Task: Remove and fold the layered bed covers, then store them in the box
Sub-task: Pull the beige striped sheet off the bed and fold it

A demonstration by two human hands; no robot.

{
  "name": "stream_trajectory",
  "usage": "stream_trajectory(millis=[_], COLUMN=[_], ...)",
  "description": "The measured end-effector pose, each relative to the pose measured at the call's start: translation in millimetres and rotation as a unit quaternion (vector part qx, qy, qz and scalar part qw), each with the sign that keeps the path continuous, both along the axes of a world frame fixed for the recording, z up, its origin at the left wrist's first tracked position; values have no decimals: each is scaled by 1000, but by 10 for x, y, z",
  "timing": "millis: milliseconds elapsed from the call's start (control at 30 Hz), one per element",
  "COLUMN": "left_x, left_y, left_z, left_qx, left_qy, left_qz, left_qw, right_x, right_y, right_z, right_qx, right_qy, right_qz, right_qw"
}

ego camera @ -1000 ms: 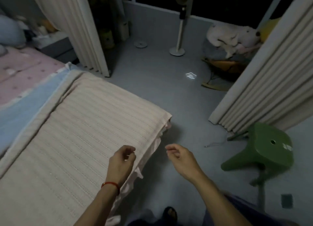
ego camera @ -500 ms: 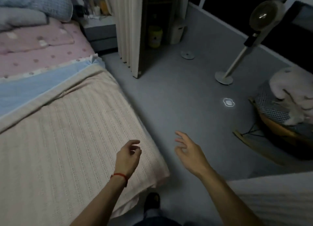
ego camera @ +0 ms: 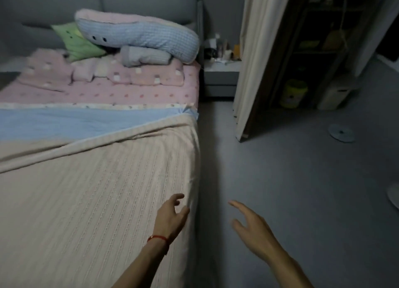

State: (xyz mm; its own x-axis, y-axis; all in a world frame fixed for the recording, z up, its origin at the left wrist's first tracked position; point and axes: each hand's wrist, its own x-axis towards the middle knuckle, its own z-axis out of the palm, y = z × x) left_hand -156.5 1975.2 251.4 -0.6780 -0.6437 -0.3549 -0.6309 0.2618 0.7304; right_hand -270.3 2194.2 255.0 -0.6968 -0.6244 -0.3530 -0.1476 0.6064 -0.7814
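A beige textured cover (ego camera: 86, 201) lies on top of the bed and fills the lower left. A light blue cover (ego camera: 64, 123) shows beneath it, and a pink dotted cover (ego camera: 121, 94) lies further up toward the headboard. My left hand (ego camera: 171, 215), with a red string at the wrist, hovers over the beige cover's right edge with loosely spread fingers and holds nothing. My right hand (ego camera: 250, 227) is out over the grey floor beside the bed, fingers spread and empty. No box is in view.
Pillows are piled at the headboard: a blue one (ego camera: 138, 34), a green one (ego camera: 75, 41) and a grey roll (ego camera: 144, 55). A nightstand (ego camera: 221, 76) stands right of the bed, then a cream curtain (ego camera: 250, 61) and a dark shelf with a yellow bucket (ego camera: 293, 92). Grey floor (ego camera: 302, 190) runs along the bed.
The view has swung left from the foot corner toward the headboard. Both hands have opened their fingers and reach forward along the bed's right edge.
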Motion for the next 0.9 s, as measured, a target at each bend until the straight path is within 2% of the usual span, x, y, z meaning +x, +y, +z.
stream_trajectory(millis=[167,333,500,633,900], left_x=[-653,-932,-1323,-1767,-2661], left_y=[311,142,-491,-1022,-2239], left_z=[277,380,228,9,-130], left_qx=[-11,-45,-50,3,8], left_qy=[21,11,36,49,46], left_qz=[56,90,136,131,145], left_qw=[998,995,989,990,988], right_x=[-1117,-1676,-1997,-2375,-3363], right_y=[120,-643,-1495,-1922,-3191], right_z=[165,148,-18,-217,-629], right_qx=[14,0,17,47,104], right_qy=[13,-7,-22,-24,-9], right_qz=[57,99,154,143,190], right_qw=[998,995,988,988,976])
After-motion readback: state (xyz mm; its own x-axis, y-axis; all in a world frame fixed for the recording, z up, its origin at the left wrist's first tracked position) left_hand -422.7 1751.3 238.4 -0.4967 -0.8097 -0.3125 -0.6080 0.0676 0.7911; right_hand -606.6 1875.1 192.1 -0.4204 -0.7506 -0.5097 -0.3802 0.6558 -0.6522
